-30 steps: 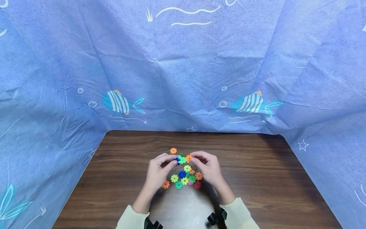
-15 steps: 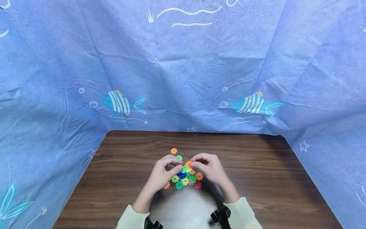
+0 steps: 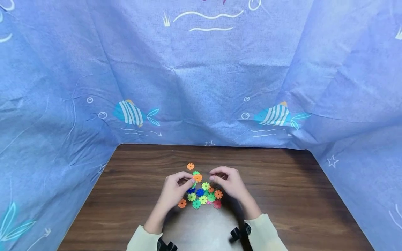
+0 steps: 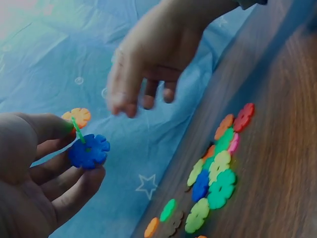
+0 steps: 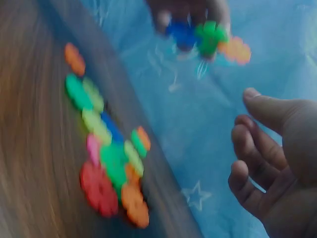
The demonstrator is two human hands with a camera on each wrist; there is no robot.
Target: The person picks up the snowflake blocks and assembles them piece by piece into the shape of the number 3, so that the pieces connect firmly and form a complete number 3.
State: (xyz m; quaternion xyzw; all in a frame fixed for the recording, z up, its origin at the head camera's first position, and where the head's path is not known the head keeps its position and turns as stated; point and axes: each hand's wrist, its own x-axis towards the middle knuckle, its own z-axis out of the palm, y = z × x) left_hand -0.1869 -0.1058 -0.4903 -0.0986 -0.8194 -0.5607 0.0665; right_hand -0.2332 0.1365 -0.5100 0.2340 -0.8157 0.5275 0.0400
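My left hand [image 3: 173,188] pinches a small chain of joined flower-shaped plastic discs above the table. In the left wrist view its blue disc [image 4: 89,151] faces the camera and a green disc [image 4: 78,130] shows edge-on. At the far end of the chain is an orange disc [image 3: 197,178]. To the right, my right hand [image 3: 230,182] hovers apart from the chain. Its fingers [image 5: 247,148] are loosely bent and the thumb stands away from them, with nothing between. Below both hands lies a loose pile of similar discs [image 3: 203,199].
The discs lie on a dark wooden table [image 3: 276,195]. A single orange disc [image 3: 190,166] sits farther back, and another orange disc [image 3: 182,203] lies left of the pile. A blue cloth [image 3: 201,87] with printed fish hangs behind and at both sides.
The chain went from between both hands down toward the pile, then left with my left hand. My right hand has let go of the orange disc.
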